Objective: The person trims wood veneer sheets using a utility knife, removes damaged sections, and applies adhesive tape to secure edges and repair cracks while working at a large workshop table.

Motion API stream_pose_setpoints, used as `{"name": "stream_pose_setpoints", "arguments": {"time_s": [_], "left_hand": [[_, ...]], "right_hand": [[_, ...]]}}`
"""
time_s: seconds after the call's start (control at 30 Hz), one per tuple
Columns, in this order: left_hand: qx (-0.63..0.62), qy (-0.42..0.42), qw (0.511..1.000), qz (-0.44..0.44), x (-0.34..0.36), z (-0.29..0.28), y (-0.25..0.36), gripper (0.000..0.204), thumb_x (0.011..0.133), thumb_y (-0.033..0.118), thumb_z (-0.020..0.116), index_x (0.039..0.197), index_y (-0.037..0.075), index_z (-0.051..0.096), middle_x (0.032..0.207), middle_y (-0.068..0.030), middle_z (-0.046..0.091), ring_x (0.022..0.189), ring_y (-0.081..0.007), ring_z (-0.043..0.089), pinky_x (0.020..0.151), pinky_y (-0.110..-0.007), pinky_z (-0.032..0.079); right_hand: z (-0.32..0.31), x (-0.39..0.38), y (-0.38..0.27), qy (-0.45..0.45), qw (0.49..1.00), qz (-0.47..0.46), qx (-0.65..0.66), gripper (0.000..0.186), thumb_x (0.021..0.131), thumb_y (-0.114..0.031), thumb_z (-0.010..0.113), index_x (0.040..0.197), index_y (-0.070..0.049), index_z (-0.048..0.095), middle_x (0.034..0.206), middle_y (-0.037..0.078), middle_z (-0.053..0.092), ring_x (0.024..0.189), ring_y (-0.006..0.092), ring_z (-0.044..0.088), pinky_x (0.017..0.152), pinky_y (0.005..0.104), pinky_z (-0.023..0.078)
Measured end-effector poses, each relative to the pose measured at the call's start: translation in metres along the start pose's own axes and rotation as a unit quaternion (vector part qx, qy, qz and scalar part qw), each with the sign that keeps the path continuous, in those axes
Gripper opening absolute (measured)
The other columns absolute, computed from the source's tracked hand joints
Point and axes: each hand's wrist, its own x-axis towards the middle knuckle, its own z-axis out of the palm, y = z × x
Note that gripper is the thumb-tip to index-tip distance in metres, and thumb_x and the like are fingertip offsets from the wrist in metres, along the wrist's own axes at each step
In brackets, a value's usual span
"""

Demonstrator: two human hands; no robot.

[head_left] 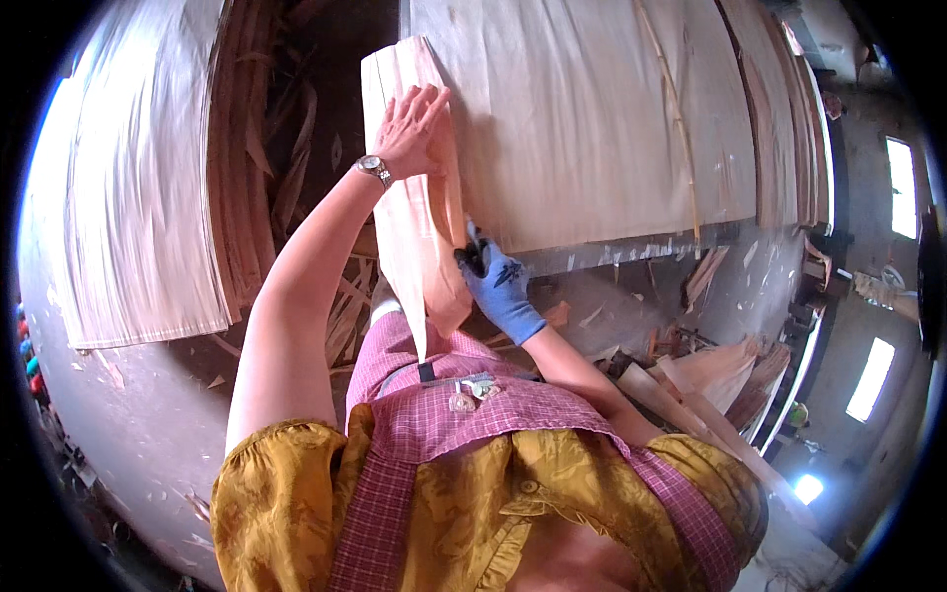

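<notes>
A narrow, pale sheet of wood veneer (409, 222) lies lengthwise in front of me, its pointed near end reaching down to my apron. My bare left hand (412, 128), with a watch at the wrist, lies across its upper part, fingers stretched and slightly spread. At the sheet's right edge is my right hand (493, 281) in a blue glove with dark fingertips. Its fingers are curled closed against that edge, and what they grip is hidden. Just right of the narrow piece, a broad stack of veneer sheets (592, 118) extends away from me.
Another tall veneer stack (148, 187) stands on the left, across a dark gap with loose strips. A thin stick (676, 109) lies on the right-hand stack. Veneer offcuts (730, 380) are heaped at the lower right, and scraps litter the grey floor (138, 424).
</notes>
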Motion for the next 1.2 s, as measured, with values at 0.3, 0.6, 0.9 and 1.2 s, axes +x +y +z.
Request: {"name": "stream_pose_setpoints", "arguments": {"time_s": [0.3,0.6,0.9,1.2], "left_hand": [[-0.037,0.043,0.998,-0.012,-0.009,0.009,-0.008,0.092,0.073,0.007,0.07,0.151,0.036,0.03,0.156,-0.0166,0.023,0.143,-0.0415,0.024,0.113,-0.057,0.025],[0.078,0.121,0.988,-0.058,-0.167,-0.009,-0.049,0.039,0.091,0.016,0.059,0.13,0.018,0.061,0.144,-0.0095,0.047,0.138,-0.0315,0.038,0.114,-0.046,0.029],[0.175,-0.536,0.798,-0.216,-0.405,0.088,-0.005,0.043,0.09,0.045,0.058,0.108,0.01,0.071,0.11,-0.0184,0.069,0.101,-0.0342,0.067,0.086,-0.049,0.052],[0.153,-0.497,0.853,0.035,-0.181,0.163,0.238,0.056,0.083,0.055,0.063,0.105,0.004,0.071,0.109,-0.0168,0.07,0.1,-0.0298,0.068,0.083,-0.044,0.054]], "right_hand": [[0.01,0.041,0.008,-0.073,0.974,-0.173,0.128,0.033,0.093,-0.022,0.058,0.12,-0.003,0.058,0.12,0.02,0.06,0.106,0.0401,0.059,0.089,0.0438,0.049],[-0.013,0.036,0.039,-0.223,0.881,0.042,0.416,0.03,0.097,-0.023,0.06,0.124,-0.01,0.061,0.102,0.002,0.07,0.082,0.0105,0.06,0.075,0.0292,0.05],[-0.05,-0.108,0.196,-0.11,0.819,-0.025,0.562,0.019,0.094,-0.016,0.066,0.11,-0.006,0.067,0.098,-0.001,0.069,0.088,0.008,0.059,0.081,0.0272,0.048],[-0.107,-0.11,0.386,-0.014,0.821,0.099,0.562,0.02,0.092,-0.024,0.069,0.104,-0.008,0.073,0.08,-0.004,0.067,0.064,0.0055,0.052,0.057,0.0231,0.042]]}}
